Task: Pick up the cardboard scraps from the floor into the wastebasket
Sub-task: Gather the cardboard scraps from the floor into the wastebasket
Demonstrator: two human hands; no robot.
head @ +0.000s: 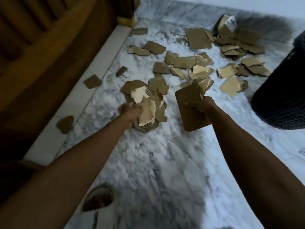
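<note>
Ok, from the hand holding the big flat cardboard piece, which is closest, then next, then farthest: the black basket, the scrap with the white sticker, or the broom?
From the right hand:
1. Black wastebasket, just to its right.
2. Scrap with the white sticker, far back by the wall.
3. Broom, also at the back wall; these two are too close to call.

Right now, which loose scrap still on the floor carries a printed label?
The far scrap by the broom bristles, top right; it alone shows a white printed label.
</note>
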